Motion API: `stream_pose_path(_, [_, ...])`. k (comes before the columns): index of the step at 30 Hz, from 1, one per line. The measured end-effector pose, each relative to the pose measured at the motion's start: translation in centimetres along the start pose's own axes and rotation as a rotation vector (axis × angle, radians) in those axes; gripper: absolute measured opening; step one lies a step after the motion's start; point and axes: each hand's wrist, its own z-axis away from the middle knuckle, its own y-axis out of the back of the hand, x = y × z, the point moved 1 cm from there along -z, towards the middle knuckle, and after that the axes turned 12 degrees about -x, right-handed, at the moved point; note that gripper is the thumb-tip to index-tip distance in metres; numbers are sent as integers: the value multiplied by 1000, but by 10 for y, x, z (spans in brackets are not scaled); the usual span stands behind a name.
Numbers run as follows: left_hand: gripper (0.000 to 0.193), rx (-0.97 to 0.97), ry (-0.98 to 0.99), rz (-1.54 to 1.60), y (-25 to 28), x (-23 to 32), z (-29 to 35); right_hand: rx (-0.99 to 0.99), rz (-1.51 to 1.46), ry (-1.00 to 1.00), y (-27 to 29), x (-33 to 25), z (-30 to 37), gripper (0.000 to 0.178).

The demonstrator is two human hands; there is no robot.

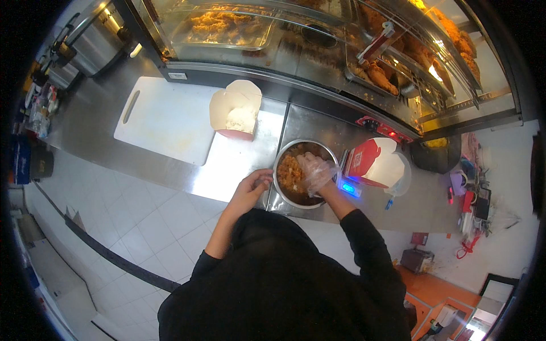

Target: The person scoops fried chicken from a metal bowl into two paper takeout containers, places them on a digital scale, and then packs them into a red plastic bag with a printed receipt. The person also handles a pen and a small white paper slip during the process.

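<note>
A round metal bowl (307,203) stands at the counter's front edge, holding small orange-brown fried food pieces (290,173). My right hand (314,172), in a clear plastic glove, reaches into it. Its fingers curl down among the pieces, their tips partly hidden. Bare, my left hand (253,186) has its fingers bent against the bowl's left rim. Just right of the bowl, a red and white paper box (372,163) is tilted with its flaps open. Another open takeaway box (236,111), with white food that looks like rice inside, stands upright farther left.
A white cutting board (168,119) lies on the steel counter at left. Along the back runs a glass heated display case (307,74) with fried food on trays. A small device with a blue light (349,188) is close to my right wrist. Metal pots (96,42) stand far left.
</note>
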Motion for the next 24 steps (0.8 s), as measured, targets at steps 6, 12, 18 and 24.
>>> stream_pose_path(6, [28,29,11,-41,3,2,3,49,-122,145,-3,27,-4,53])
stream_pose_path(12, [28,70,33,55,8,-5,4,-40,73,197,17,12,20,70])
stream_pose_path(18, [29,45,10,47,4,-2,0,36,106,64,5,0,8,64])
stream_pose_path(24, [30,68,46,85,6,-2,1,30,-166,175,-8,36,-7,56])
